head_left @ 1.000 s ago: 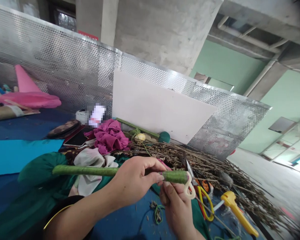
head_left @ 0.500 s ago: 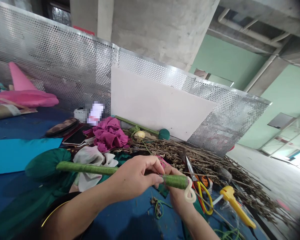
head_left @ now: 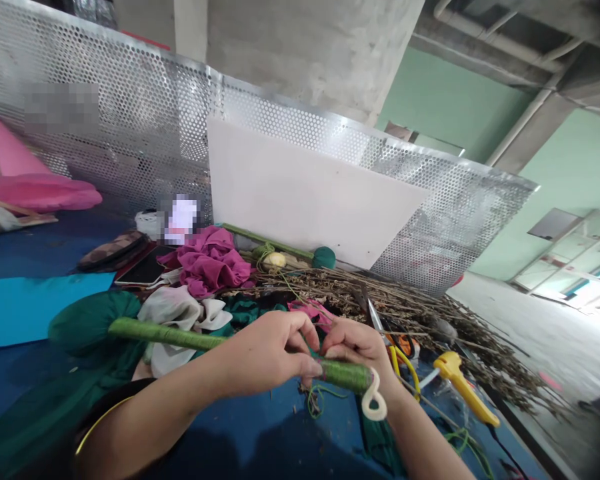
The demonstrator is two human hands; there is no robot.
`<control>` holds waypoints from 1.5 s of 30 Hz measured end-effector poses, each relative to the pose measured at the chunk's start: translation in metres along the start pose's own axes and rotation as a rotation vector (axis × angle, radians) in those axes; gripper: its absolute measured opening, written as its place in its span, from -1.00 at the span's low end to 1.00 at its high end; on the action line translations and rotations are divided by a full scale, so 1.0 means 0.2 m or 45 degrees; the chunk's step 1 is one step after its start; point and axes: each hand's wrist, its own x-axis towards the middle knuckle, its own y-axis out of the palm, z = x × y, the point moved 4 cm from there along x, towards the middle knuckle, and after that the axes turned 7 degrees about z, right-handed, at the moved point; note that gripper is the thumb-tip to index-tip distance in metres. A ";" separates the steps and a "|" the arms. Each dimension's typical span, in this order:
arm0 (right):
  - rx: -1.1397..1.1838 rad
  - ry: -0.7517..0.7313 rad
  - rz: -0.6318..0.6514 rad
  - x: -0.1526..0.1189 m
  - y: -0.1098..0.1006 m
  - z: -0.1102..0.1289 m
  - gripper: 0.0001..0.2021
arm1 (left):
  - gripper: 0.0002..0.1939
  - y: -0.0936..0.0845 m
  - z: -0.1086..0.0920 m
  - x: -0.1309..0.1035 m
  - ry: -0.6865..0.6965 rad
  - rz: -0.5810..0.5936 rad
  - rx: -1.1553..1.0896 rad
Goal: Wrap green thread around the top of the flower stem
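Observation:
My left hand (head_left: 275,353) is closed around a stick wrapped in green thread (head_left: 173,335). The stick lies roughly level, with a dark green cloth-covered ball (head_left: 93,323) at its left end. A cream cord loop (head_left: 374,399) hangs from its right end. Just above the wrapped right part, my right hand (head_left: 357,343) is pinched closed. A thin green thread (head_left: 294,291) runs from the pile behind toward my hands; the fingers hide where it ends. Dark green fabric (head_left: 30,427) trails below the ball.
Dry plant stems (head_left: 430,317) lie behind and right. Yellow-handled scissors (head_left: 405,370) and a yellow glue gun (head_left: 463,387) are beside my right hand. Magenta cloth (head_left: 213,260), a blue sheet (head_left: 25,307) and a phone (head_left: 143,269) lie left. A white board (head_left: 305,190) stands behind.
My right hand has come from behind and below the stick to above it. The stick's right end has dipped slightly, and the cord loop has swung. My left hand keeps its hold.

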 end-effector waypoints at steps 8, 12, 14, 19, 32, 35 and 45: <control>-0.158 -0.096 0.116 -0.01 -0.05 0.04 -0.80 | -0.87 0.04 0.03 0.02 -0.021 0.183 0.039; -0.265 -0.130 0.110 -0.02 -0.04 0.05 -0.80 | -0.86 0.05 0.05 0.05 0.053 0.194 0.137; -0.290 -0.150 0.134 -0.02 -0.03 0.06 -0.78 | -0.87 0.06 0.05 0.06 0.055 0.205 0.161; -0.326 -0.119 0.159 -0.01 -0.05 0.09 -0.77 | -0.85 0.06 0.04 0.05 0.061 0.165 0.173; -1.272 -0.065 0.063 -0.08 -0.15 0.31 -0.86 | -0.74 0.03 0.01 0.03 0.350 -0.371 0.552; -1.337 -0.110 0.003 -0.10 -0.08 0.32 -0.83 | -0.73 0.01 0.01 0.02 0.405 -0.534 0.646; -0.332 0.431 -0.274 -0.14 0.12 0.16 -0.70 | -0.69 0.00 0.01 0.00 0.478 -0.776 0.846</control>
